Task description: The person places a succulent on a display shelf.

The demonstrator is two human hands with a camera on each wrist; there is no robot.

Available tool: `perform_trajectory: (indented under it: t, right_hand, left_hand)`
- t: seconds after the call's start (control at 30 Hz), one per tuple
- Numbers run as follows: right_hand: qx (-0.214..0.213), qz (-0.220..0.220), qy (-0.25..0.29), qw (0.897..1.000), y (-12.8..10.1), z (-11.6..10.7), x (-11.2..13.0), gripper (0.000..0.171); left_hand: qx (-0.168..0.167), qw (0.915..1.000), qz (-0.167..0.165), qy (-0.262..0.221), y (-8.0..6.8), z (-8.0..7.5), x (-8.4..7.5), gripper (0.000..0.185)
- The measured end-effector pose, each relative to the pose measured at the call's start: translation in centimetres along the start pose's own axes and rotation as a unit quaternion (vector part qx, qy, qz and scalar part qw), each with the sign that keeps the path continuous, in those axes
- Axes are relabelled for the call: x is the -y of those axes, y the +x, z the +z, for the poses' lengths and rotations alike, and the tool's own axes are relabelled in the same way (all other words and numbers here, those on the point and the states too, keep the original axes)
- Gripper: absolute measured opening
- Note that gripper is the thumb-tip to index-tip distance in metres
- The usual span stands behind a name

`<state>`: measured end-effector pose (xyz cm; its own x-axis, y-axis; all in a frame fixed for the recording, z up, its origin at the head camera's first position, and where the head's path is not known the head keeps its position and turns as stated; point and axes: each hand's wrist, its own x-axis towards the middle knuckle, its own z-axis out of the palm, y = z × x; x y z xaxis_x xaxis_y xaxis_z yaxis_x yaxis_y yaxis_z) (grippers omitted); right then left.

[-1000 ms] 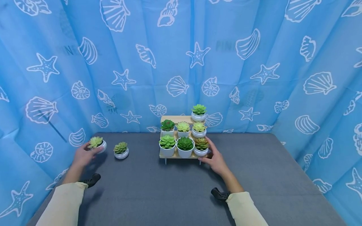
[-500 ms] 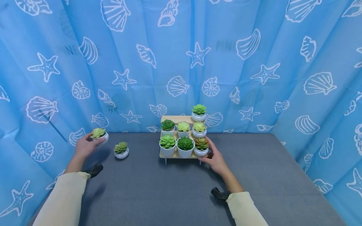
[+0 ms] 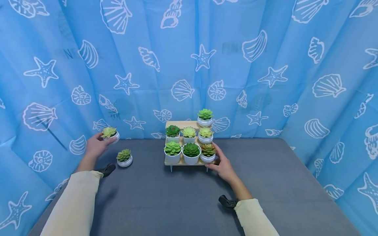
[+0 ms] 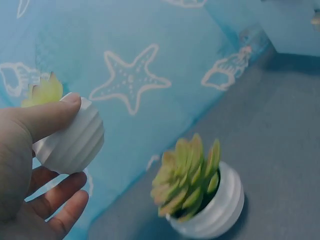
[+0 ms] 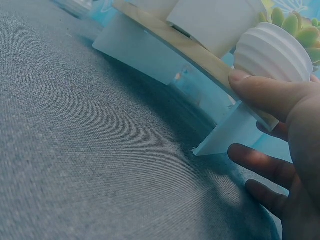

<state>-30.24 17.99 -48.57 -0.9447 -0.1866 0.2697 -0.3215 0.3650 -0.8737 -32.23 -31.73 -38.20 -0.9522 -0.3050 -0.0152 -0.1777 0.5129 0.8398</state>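
From the head camera, I saw my left hand [image 3: 95, 146] at about ten o'clock, lifted off the grey counter [image 3: 189, 196], its fingers curled round a small ribbed white pot [image 3: 111, 135] with a pale green succulent. A second loose pot [image 3: 124, 158] stood on the counter just beside it, toward four o'clock of the held one. My right hand [image 3: 223, 166] rested at the front right corner of the wooden stepped stand [image 3: 181, 161], which carried seven potted succulents.

On the left wrist camera, thumb and fingers [image 4: 56, 114] pinched the ribbed pot [image 4: 72, 140] clear of the surface; the loose pot [image 4: 207, 197] sat at five o'clock against the blue shell-print curtain [image 4: 130, 60].

On the right wrist camera, the thumb [image 5: 272, 92] pressed against a ribbed white pot [image 5: 272, 52] at the stand's edge [image 5: 200, 52], the other fingers loosely bent below the board.
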Motion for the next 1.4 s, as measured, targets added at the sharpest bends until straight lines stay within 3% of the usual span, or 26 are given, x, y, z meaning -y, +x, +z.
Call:
perform_trajectory:
  t: [0.33,0.6,0.87,1.4]
  right_hand:
    - [0.000,-0.005,0.004,1.000,0.0,0.0,0.0,0.094]
    - [0.000,-0.002,0.012,1.000,-0.1,0.0,0.0,0.094]
    - [-0.003,0.001,0.010,1.000,-0.1,0.0,0.1,0.094]
    - [-0.005,0.007,-0.002,1.000,-0.1,0.0,0.0,0.096]
  left_hand:
    - [0.013,0.9984,0.052,-0.020,-0.1,2.3,-4.0,0.092]
    - [0.034,0.9944,0.099,-0.013,-0.5,4.2,-6.1,0.090]
    - [0.051,0.9910,0.117,-0.040,-0.5,6.2,-7.9,0.088]
    - [0.038,0.9905,0.115,-0.064,-0.8,10.5,-9.7,0.080]
